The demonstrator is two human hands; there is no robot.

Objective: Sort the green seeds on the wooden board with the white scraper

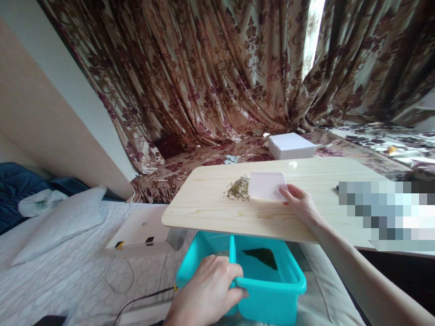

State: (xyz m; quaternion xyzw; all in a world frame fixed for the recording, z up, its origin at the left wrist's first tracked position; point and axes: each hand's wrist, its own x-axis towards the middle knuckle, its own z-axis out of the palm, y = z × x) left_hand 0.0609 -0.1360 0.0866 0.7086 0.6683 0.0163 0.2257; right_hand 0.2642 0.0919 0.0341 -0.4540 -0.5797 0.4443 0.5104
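My right hand (295, 198) pinches the right edge of a flat white plastic scraper (267, 185) over the wooden tabletop (210, 215). Against the scraper's left side lies a small pile of greenish-brown dried bits (238, 187), like herbs or seeds. Below the table's near edge, my left hand (214, 287) grips the front rim of a turquoise bin (268, 299) by its divider. Dark green material (262, 256) lies in the bin's right compartment. Some pale material shows in the left compartment, partly hidden by my left hand.
A white box (291, 144) stands behind the table, with patterned curtains (217, 68) beyond. A blurred-out patch (387, 210) covers something at the table's right. On the bed at left are a pillow (64, 222), a flat white box (142, 228) and a dark cable (142, 296).
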